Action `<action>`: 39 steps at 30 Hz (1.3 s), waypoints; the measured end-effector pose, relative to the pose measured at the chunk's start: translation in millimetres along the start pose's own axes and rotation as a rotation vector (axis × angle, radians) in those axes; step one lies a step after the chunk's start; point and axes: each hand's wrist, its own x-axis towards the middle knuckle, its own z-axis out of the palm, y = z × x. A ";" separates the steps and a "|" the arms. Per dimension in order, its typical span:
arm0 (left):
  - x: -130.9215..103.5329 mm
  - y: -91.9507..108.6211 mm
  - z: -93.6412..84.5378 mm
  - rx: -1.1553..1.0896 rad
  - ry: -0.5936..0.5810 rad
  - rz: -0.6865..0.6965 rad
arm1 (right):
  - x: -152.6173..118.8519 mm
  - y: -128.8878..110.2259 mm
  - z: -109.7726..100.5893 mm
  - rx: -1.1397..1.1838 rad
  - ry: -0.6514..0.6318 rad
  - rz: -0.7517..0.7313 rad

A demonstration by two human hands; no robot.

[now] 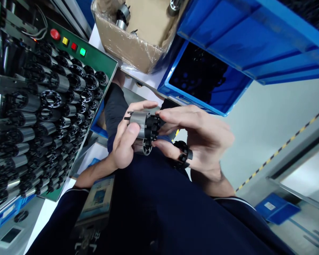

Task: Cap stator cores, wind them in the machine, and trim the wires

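My left hand (123, 147) is closed around a silver motor stator core (138, 122), lying sideways with its thumb on top. A second stator core (143, 147) shows just below it, by the same hand; its slotted open end faces right. At the right end of the upper core sits a black plastic end ring (152, 127), which the fingers and thumb of my right hand (202, 132) grip. Another black ring (184, 156) with prongs rests against the base of my right thumb. Whether the gripped ring is fully seated on the core cannot be made out.
At left, a green-edged machine table (113, 65) carries rows of stator cores (53, 99) and several buttons. A plastic-lined cardboard box (130, 46) with a few cores stands ahead. Right of it are a blue bin (172, 76) of dark parts and a larger blue crate (244, 39).
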 end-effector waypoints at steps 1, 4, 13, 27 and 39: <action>-1.3 0.1 1.2 -0.018 0.005 0.010 | -0.4 -0.8 0.5 -0.021 0.012 0.012; -5.6 1.4 3.4 -0.071 -0.008 -0.047 | -2.6 -1.5 0.4 -0.049 0.024 0.049; -4.9 10.4 0.9 -0.030 0.011 -0.061 | -8.2 2.0 -11.3 -0.070 -0.050 0.030; 3.9 25.3 8.6 -0.116 -0.131 0.060 | -7.5 6.2 7.3 -0.061 0.067 -0.105; -3.3 2.7 0.4 0.016 -0.266 0.133 | 0.0 -2.4 1.7 -0.060 0.050 -0.179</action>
